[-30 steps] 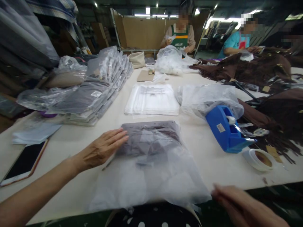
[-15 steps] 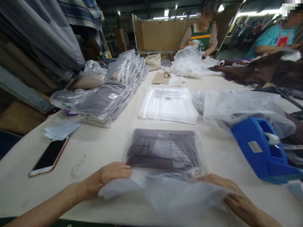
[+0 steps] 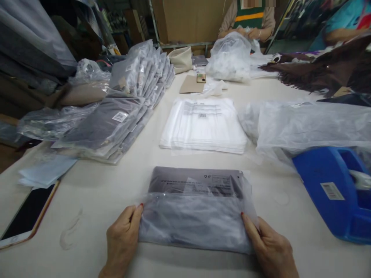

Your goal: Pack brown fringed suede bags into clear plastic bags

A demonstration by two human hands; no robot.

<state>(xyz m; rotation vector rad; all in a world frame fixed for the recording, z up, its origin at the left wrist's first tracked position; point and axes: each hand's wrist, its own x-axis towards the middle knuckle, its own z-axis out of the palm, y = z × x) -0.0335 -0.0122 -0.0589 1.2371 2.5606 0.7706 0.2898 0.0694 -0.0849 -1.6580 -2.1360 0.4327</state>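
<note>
A dark grey folded item in a printed clear plastic bag lies on the table in front of me. The bag's cloudy near part is folded up over the lower portion of the package. My left hand pinches the bag's left edge between thumb and fingers. At the opposite edge, my right hand grips the plastic with its thumb on top. Just beyond the package sits a stack of white plastic bags with a barcode.
Grey bagged packages are piled at the left, behind papers and a phone. At right stand a blue tape dispenser and a plastic-covered bundle. A person handles plastic across the table.
The loose near part of the bag, spread toward me before, is now folded up over the package. Both hands have shifted to grip its sides. The view has tilted down.
</note>
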